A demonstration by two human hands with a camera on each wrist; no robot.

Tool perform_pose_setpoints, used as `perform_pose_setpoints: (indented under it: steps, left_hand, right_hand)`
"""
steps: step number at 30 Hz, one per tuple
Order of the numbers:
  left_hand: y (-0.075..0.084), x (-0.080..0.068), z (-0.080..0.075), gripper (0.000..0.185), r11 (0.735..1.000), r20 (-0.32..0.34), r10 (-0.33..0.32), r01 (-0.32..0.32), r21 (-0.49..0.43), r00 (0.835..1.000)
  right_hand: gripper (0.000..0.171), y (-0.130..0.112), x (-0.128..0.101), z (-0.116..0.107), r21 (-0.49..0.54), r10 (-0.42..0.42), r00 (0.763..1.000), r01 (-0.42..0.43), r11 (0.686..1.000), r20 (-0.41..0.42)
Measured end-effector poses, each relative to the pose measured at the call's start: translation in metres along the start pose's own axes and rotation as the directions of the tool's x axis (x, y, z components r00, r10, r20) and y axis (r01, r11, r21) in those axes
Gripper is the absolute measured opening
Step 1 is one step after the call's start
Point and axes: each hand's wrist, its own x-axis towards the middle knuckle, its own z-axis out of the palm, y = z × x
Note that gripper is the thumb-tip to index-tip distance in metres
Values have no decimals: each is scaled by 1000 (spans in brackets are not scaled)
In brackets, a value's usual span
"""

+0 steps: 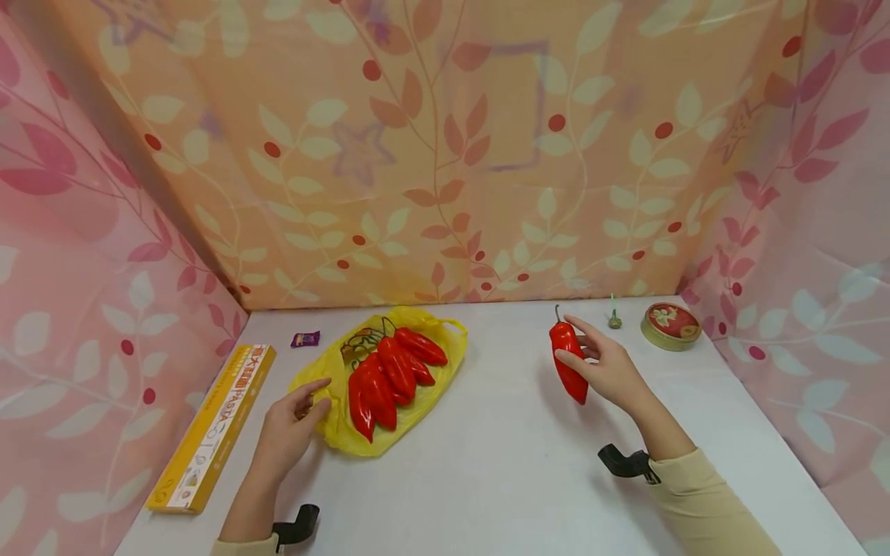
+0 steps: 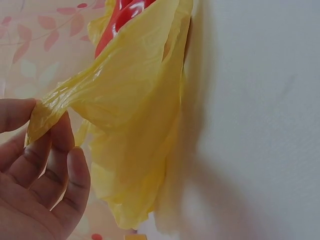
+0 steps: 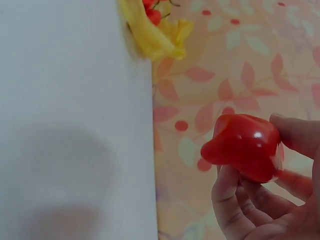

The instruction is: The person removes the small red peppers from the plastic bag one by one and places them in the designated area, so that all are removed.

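Observation:
My right hand (image 1: 610,372) grips a long red pepper (image 1: 573,384) with a green stem, holding it above the right part of the white table. In the right wrist view the pepper (image 3: 245,145) shows end-on between thumb and fingers. On the left lies a spread yellow plastic bag (image 1: 426,403), with several red peppers (image 1: 396,367) on it, stems toward the back. My left hand (image 1: 287,432) is at the bag's left side. Seen from the left wrist, thumb and fingers pinch a corner of the bag (image 2: 125,100) and lift it.
A yellow pasta box (image 1: 212,432) lies along the left edge, with a small purple packet (image 1: 306,339) behind it. At the back right are a round red-lidded tin (image 1: 670,326) and a small green stemmed piece (image 1: 615,320). Patterned cloth (image 1: 431,154) walls in the table.

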Motion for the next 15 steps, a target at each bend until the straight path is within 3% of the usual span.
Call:
perform_pose_setpoints:
  steps: [5, 15]
  left_hand:
    - [0, 0, -5, 43, 1000, -10, 0, 0, 5, 1000]
    - [-3, 0, -5, 42, 1000, 0, 13, -13, 8, 1000]
  right_hand:
    - [75, 18, -2, -13, 0, 44, 999, -44, 999, 13]
    - [75, 50, -15, -39, -106, 92, 996, -90, 990, 11]
